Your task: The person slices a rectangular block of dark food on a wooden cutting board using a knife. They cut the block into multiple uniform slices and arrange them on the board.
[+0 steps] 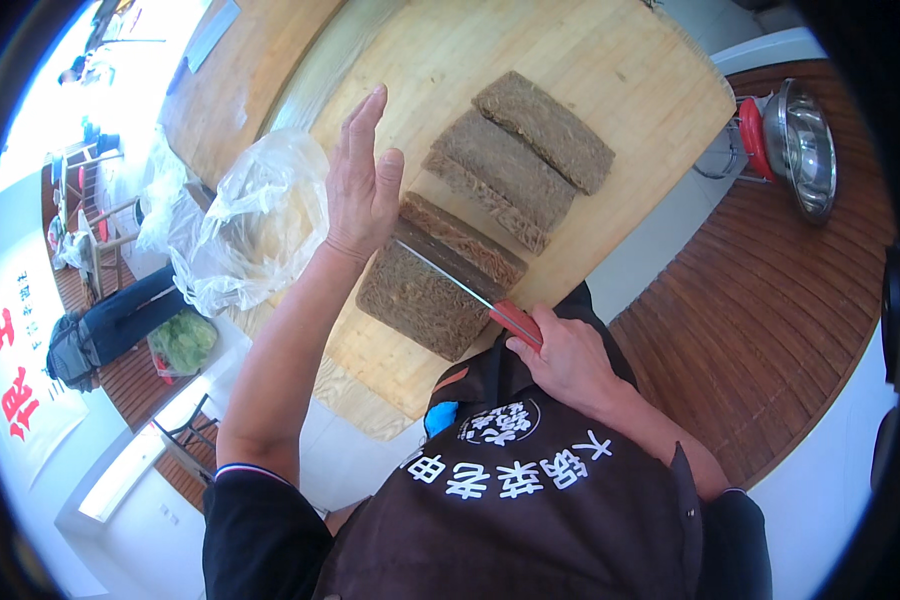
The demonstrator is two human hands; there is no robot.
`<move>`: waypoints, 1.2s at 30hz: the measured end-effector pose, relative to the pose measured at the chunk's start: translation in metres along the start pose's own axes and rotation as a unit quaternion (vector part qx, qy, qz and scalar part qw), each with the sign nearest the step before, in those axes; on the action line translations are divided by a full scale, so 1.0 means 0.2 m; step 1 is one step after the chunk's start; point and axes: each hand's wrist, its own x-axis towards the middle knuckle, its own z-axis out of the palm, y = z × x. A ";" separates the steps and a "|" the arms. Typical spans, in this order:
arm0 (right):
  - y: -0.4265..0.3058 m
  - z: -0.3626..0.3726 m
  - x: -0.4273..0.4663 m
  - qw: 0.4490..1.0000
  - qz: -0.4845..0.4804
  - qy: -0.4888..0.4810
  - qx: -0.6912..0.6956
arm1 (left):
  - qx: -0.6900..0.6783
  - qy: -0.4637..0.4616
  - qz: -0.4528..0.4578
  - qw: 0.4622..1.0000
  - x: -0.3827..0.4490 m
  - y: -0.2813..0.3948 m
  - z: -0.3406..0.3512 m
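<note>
My right hand (570,360) grips the red handle of a kitchen knife (450,271), whose blade lies across a brown block of pressed, shredded-looking food (420,300). Beside the blade's far side stands a narrower cut piece (469,240). My left hand (364,180) is raised with fingers extended and holds nothing, by the blade's tip end. Two flat slabs of the same food, one nearer (502,169) and one farther (547,127), lie side by side on the wooden board (645,82).
A crumpled clear plastic bag (251,217) lies left of my left hand. At right, a steel bowl (802,150) stands by a red item over a brown slatted tabletop (757,300). A bag of leafy greens (184,341) and a person's dark-clothed legs (135,311) are at left.
</note>
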 end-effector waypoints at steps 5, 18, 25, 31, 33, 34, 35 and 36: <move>-0.03 0.02 0.03 0.999 -0.035 0.034 -0.015 | 0.011 -0.008 0.000 1.000 0.01 -0.01 0.02; -0.06 0.03 0.02 0.993 -0.074 0.060 -0.066 | -0.012 -0.012 0.000 1.000 0.02 0.02 -0.02; -0.06 0.04 0.04 0.992 -0.074 0.073 -0.072 | -0.024 -0.007 -0.018 1.000 0.02 -0.01 0.00; -0.08 0.04 0.05 0.993 -0.060 0.063 -0.086 | -0.012 -0.009 -0.022 1.000 0.01 -0.03 0.02; -0.10 0.03 0.06 0.993 -0.050 0.059 -0.094 | -0.004 -0.021 -0.026 0.999 0.01 -0.04 0.03; -0.10 0.03 0.06 0.993 -0.049 0.056 -0.091 | -0.006 -0.027 -0.028 0.999 0.01 -0.04 0.04; -0.11 0.02 0.07 0.993 -0.046 0.053 -0.095 | -0.002 -0.029 -0.033 0.999 0.01 -0.04 0.04; -0.12 0.02 0.07 0.992 -0.046 0.053 -0.104 | -0.001 -0.031 -0.036 0.999 0.01 -0.04 0.05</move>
